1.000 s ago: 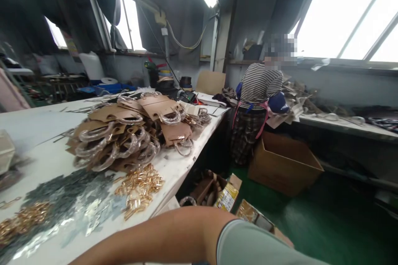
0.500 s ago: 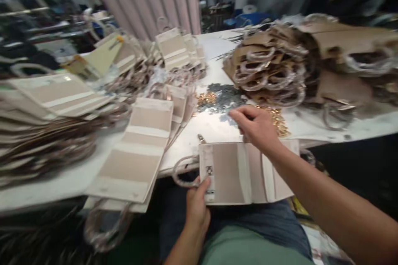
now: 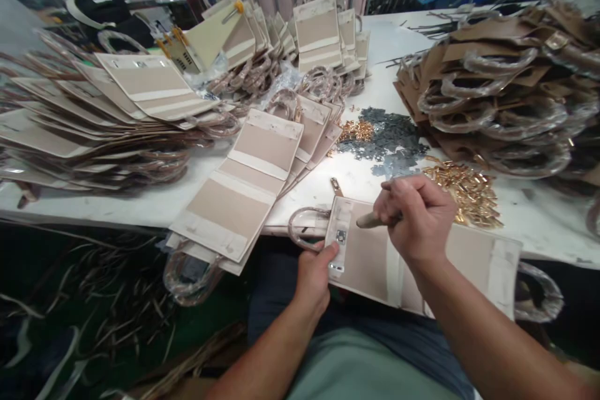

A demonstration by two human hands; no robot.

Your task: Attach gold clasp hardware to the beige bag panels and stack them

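Observation:
My left hand [image 3: 315, 281] grips the left end of a beige bag panel [image 3: 365, 265], thumb on top beside a small dark square metal plate [image 3: 341, 236]. The panel lies across my lap and the table's edge, with plastic-wrapped handles [image 3: 539, 292] at its ends. Closed in a fist above the panel, my right hand [image 3: 417, 215] holds a blunt, greyish rod-like tool [image 3: 370, 220]. The tool's rounded end points left towards the metal plate, a short way from it. The rest of the tool is hidden in the fist.
Gold metal pieces [image 3: 469, 190] and dark metal plates [image 3: 389, 137] lie heaped on the white table [image 3: 309, 190]. Beige panels [image 3: 229, 190] are stacked at the left, brown bag pieces [image 3: 497, 94] at the right. Strips [image 3: 126, 306] litter the floor.
My right hand has come from the metal plates to above the panel and now shows a tool in its fist. The view has shifted, with the table's things lying further right.

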